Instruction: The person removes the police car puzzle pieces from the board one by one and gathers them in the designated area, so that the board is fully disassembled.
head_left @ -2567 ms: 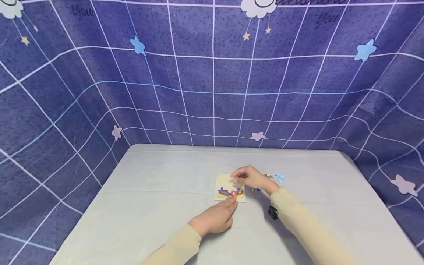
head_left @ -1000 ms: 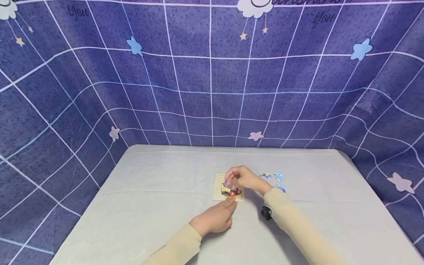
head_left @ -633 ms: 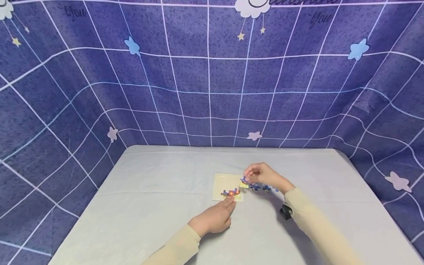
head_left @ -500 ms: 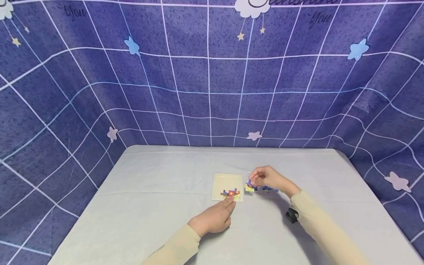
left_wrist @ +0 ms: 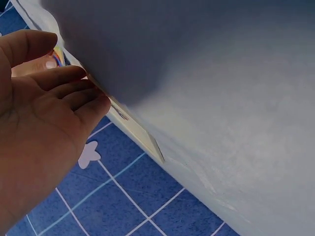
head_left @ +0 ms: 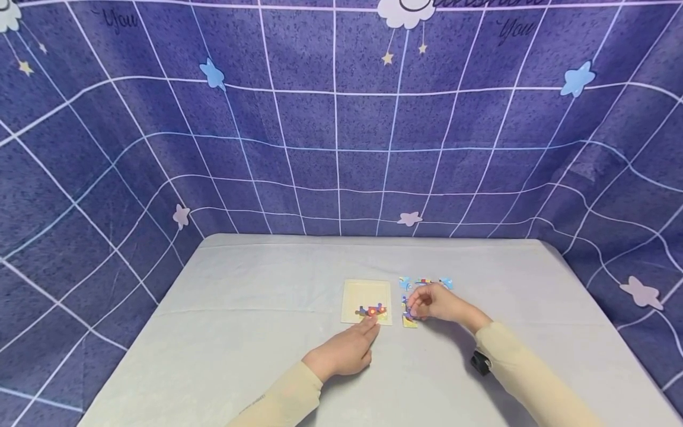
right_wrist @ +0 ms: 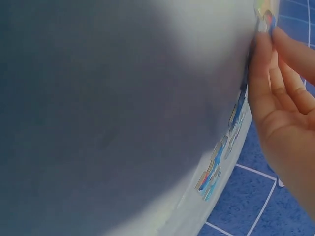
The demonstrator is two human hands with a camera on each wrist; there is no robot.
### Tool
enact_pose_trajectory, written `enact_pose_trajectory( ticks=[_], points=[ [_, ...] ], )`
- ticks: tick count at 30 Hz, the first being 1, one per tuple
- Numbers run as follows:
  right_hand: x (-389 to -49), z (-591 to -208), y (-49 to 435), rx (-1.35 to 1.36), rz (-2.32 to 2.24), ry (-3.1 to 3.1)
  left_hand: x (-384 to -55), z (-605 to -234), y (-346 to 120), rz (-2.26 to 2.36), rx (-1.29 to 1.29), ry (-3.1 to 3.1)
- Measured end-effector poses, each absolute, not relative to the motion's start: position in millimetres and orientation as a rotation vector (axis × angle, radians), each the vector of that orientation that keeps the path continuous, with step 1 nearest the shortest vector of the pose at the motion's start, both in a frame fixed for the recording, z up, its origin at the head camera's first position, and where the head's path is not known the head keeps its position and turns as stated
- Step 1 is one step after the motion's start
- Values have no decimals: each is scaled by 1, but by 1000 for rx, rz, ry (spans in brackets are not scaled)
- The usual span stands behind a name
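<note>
A cream puzzle tray (head_left: 354, 293) lies on the table, with joined jigsaw pieces (head_left: 372, 311) in red, blue and yellow along its near side. My left hand (head_left: 341, 353) rests its extended fingertips on the tray's near edge; the left wrist view shows these fingers fairly straight against the thin tray side (left_wrist: 142, 137). Just right of the tray, my right hand (head_left: 434, 301) pinches a puzzle piece (head_left: 409, 323) with a yellow lower edge, low over the table. In the right wrist view, thumb and forefinger meet at this piece (right_wrist: 265, 10); the fingers partly cover it.
Several loose puzzle pieces (head_left: 424, 281) in blue, red and yellow lie behind my right hand, some partly hidden by it. A pale cloth covers the table (head_left: 256, 296). A dark blue gridded curtain (head_left: 368, 166) with stars hangs around its back and sides.
My right hand has carried the puzzle piece from over the tray to the right and down beside it, uncovering the tray's far part. The left hand has stayed on the near edge.
</note>
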State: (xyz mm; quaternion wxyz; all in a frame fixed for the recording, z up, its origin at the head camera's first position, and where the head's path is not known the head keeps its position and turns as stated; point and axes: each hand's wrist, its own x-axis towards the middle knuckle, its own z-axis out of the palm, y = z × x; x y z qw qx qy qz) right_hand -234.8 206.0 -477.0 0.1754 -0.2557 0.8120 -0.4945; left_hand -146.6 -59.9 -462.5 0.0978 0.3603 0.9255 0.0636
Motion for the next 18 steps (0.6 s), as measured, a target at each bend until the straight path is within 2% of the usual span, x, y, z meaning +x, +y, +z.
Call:
enact_pose_trajectory(
  ticks=[11,18],
  points=[
    [-233,-475,203,-861,-1291,2433,-147,-458,-61,212,1069,2725],
    [-238,-461,201,-897,-1289,2505,-146,-460,-60,224,1093,2719]
  ],
)
